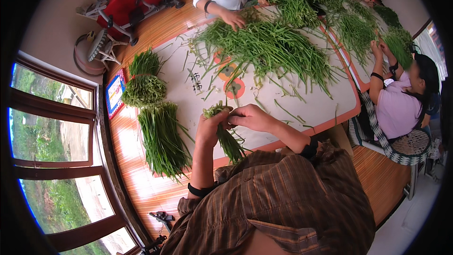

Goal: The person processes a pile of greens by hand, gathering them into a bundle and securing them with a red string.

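Note:
My left hand (208, 127) grips a small bunch of green stalks (230, 145), which look like garlic chives. Its pale ends stick up above my thumb, and the leafy length hangs towards my lap. Pressed against the same bunch are the curled fingers of my right hand (253, 117); the fingertips are partly hidden. To the left, on the table's edge, lies a thick sheaf of stalks (161, 138). Just beyond it is another sheaf (144, 78), tied with a reddish band. A large loose heap of stalks (265, 42) spreads across the far half of the table (180, 92).
Opposite, a person's hand (231, 18) rests at the heap. On the right, a person in pink (400, 102) handles stalks at a second table. Stacked bundles (300, 7) stand at the far right. A woven chair (407, 145), stool (101, 47) and exercise bike (141, 10) surround us.

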Action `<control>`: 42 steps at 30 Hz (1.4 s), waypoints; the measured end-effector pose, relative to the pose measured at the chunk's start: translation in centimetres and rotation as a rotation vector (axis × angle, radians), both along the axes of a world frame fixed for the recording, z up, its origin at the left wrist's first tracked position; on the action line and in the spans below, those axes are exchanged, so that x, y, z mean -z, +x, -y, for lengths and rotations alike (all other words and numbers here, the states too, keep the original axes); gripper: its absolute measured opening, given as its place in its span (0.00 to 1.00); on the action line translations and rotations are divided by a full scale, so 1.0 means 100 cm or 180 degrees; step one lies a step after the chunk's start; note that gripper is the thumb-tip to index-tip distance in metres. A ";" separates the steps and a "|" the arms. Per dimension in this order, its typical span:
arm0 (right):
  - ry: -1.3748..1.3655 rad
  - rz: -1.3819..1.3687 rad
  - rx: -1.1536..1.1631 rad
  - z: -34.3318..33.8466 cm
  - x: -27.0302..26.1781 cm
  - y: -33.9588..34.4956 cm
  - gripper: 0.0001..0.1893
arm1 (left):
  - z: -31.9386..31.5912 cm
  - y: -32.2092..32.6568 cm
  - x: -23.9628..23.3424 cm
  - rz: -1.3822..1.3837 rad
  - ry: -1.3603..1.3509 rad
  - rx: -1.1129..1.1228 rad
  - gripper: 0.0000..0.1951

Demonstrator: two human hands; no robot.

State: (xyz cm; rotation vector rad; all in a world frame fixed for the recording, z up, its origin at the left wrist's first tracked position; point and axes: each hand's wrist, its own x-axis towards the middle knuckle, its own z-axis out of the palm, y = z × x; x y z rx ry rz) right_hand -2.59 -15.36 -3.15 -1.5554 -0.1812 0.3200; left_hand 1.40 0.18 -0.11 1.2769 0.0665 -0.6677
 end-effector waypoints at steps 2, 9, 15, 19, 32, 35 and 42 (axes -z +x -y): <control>-0.0270 -0.0105 0.0025 0.005 0.002 -0.002 0.11 | -0.005 0.004 0.005 0.0110 0.0097 0.0138 0.11; 0.0495 0.0245 0.0202 -0.006 -0.004 -0.007 0.11 | -0.004 0.001 0.006 0.0002 -0.0114 0.0034 0.08; -0.0241 0.0508 0.0963 -0.007 0.022 -0.004 0.11 | -0.004 0.000 0.002 -0.0033 0.0039 0.0069 0.08; -0.0610 0.0624 0.0715 -0.005 0.007 -0.010 0.11 | -0.009 0.005 0.002 0.0024 -0.0083 -0.0335 0.11; -0.0734 0.0453 0.0501 -0.012 0.004 -0.012 0.09 | -0.020 0.002 0.010 0.0104 -0.0212 -0.0045 0.13; -0.0580 0.0569 0.0672 -0.012 0.004 -0.013 0.11 | -0.022 0.003 0.011 0.0131 -0.0296 -0.0098 0.14; -0.0550 0.0195 0.0260 0.007 0.005 -0.013 0.10 | -0.027 0.006 0.012 -0.0341 -0.1521 -0.0249 0.10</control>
